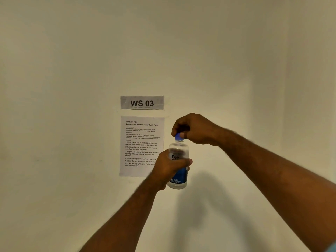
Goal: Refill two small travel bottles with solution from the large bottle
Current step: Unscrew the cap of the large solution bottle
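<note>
Left hand (168, 169) is wrapped around the middle of the large bottle (179, 176), fingers curled across its label, holding it upright in mid-air in front of the wall (72, 51). Right hand (193, 129) sits directly above, fingers bunched down over the blue cap (179, 136) and pinching it from the top. So from my seat the bottle runs straight between both hands, cap end up. It's clear plastic with a blue band low on the label. Behind it, a printed instruction sheet (141, 146) is taped to the wall, partly covered by the left hand, with a "WS 03" sign (142, 102) just above it.
</note>
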The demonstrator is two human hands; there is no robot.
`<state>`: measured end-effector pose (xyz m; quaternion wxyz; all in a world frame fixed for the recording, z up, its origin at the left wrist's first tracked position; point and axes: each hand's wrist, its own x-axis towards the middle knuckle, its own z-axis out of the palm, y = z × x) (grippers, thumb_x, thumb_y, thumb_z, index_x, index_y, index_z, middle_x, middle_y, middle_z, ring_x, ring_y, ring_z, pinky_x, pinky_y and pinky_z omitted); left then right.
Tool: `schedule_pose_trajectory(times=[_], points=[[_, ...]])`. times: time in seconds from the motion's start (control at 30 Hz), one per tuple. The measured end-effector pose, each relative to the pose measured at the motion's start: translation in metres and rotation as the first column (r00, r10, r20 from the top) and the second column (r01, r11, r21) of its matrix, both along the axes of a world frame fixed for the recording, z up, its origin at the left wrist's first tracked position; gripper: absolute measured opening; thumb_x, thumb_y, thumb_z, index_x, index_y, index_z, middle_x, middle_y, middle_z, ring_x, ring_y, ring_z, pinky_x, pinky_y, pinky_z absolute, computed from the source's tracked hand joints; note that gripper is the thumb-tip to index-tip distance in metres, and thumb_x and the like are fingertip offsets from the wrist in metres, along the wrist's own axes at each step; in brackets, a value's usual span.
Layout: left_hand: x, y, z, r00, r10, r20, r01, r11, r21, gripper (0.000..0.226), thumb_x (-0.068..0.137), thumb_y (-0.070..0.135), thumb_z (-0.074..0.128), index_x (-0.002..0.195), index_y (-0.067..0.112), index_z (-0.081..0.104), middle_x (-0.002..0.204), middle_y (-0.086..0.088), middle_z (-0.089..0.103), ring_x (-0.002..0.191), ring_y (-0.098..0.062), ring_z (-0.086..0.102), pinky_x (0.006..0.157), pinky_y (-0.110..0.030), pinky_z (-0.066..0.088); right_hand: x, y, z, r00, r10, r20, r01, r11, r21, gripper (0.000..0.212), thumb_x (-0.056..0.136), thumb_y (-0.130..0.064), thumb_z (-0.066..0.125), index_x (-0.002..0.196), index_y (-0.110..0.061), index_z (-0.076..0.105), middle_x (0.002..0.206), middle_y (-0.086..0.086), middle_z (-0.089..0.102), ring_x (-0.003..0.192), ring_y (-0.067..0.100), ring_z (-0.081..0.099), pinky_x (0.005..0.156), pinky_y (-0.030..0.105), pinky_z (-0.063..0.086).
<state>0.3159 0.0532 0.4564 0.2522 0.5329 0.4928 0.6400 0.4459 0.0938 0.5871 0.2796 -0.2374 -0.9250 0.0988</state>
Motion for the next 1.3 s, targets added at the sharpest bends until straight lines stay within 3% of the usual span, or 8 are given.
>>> schedule_pose_trajectory(times=[0.13, 0.27, 0.5, 0.67, 0.77, 0.93, 1.13, 1.3], points=[[0.0, -0.002, 0.0, 1.0, 0.011, -0.019, -0.011, 1.0, 0.01, 0.035, 0.08, 0.017, 0.083, 0.105, 0.029, 0.061, 0.09, -0.001, 0.077, 0.093, -0.033, 0.076, 0.096, -0.058, 0.056, 0.005, 0.0, 0.007, 0.993, 0.084, -0.084, -0.099, 0.978, -0.184, 0.03, 0.088, -0.001, 0.067, 0.114, -0.017, 0.07, 0.113, -0.005, 0.07, 0.105, 0.009, 0.066, 0.085, 0.028, 0.058], [-0.002, -0.005, 0.002, 1.0, -0.001, -0.025, 0.001, 1.0, 0.013, 0.034, 0.08, 0.016, 0.083, 0.104, 0.028, 0.062, 0.09, -0.002, 0.077, 0.091, -0.033, 0.076, 0.095, -0.058, 0.056, -0.003, 0.0, 0.008, 0.996, -0.065, -0.062, 0.067, 0.997, 0.03, 0.027, 0.08, -0.045, 0.077, 0.093, -0.021, 0.077, 0.086, -0.005, 0.074, 0.083, 0.011, 0.069, 0.072, 0.028, 0.058], [-0.006, -0.008, -0.002, 1.0, 0.004, -0.018, -0.004, 1.0, -0.004, 0.034, 0.079, 0.018, 0.083, 0.104, 0.029, 0.062, 0.087, 0.001, 0.078, 0.089, -0.031, 0.077, 0.094, -0.059, 0.057, -0.001, -0.005, 0.009, 0.996, 0.086, 0.017, -0.083, 0.983, -0.162, 0.029, 0.082, -0.002, 0.076, 0.107, -0.017, 0.073, 0.107, -0.007, 0.072, 0.099, 0.012, 0.069, 0.08, 0.027, 0.059], [-0.006, -0.012, -0.002, 1.0, -0.009, -0.019, 0.009, 1.0, 0.013, 0.037, 0.074, 0.022, 0.084, 0.103, 0.03, 0.062, 0.085, 0.001, 0.077, 0.09, -0.032, 0.076, 0.094, -0.06, 0.056, -0.007, -0.009, 0.008, 0.996, -0.049, -0.075, 0.045, 0.997, -0.058, 0.027, 0.083, -0.037, 0.077, 0.101, -0.017, 0.072, 0.096, -0.003, 0.073, 0.085, 0.013, 0.069, 0.073, 0.031, 0.06], [-0.006, -0.012, -0.003, 1.0, -0.012, -0.015, 0.012, 1.0, 0.009, 0.036, 0.076, 0.019, 0.084, 0.102, 0.031, 0.062, 0.085, 0.001, 0.078, 0.09, -0.033, 0.076, 0.094, -0.06, 0.056, -0.007, -0.013, 0.006, 0.999, -0.028, -0.046, 0.027, 1.0, -0.011, 0.012, 0.085, -0.025, 0.077, 0.094, -0.017, 0.076, 0.088, -0.005, 0.074, 0.07, 0.007, 0.065, 0.064, 0.024, 0.052], [-0.007, -0.015, -0.009, 1.0, -0.005, -0.01, 0.005, 1.0, 0.0, 0.035, 0.076, 0.019, 0.085, 0.101, 0.03, 0.062, 0.082, 0.002, 0.077, 0.089, -0.032, 0.076, 0.094, -0.059, 0.057, -0.003, -0.017, 0.007, 0.998, 0.039, 0.047, -0.034, 0.994, -0.101, 0.029, 0.086, -0.005, 0.072, 0.111, -0.02, 0.074, 0.106, -0.01, 0.073, 0.09, 0.0, 0.067, 0.068, 0.012, 0.049], [-0.012, -0.018, -0.011, 1.0, -0.029, 0.01, 0.029, 1.0, -0.001, 0.035, 0.079, 0.014, 0.083, 0.101, 0.031, 0.061, 0.083, 0.002, 0.077, 0.087, -0.031, 0.077, 0.093, -0.058, 0.058, -0.014, -0.017, 0.002, 0.976, -0.214, -0.023, 0.215, 0.973, 0.079, 0.037, 0.082, -0.056, 0.071, 0.093, -0.021, 0.077, 0.084, -0.004, 0.074, 0.078, 0.013, 0.07, 0.072, 0.03, 0.057], [-0.024, -0.019, -0.018, 0.999, -0.047, -0.011, 0.046, 0.999, -0.019, 0.036, 0.079, 0.014, 0.083, 0.101, 0.032, 0.061, 0.083, 0.003, 0.077, 0.089, -0.031, 0.076, 0.093, -0.057, 0.058, -0.024, -0.022, -0.004, 0.982, -0.165, 0.094, 0.156, 0.983, 0.095, 0.017, 0.087, -0.026, 0.075, 0.102, -0.019, 0.077, 0.095, -0.002, 0.075, 0.08, 0.011, 0.067, 0.072, 0.026, 0.057]])
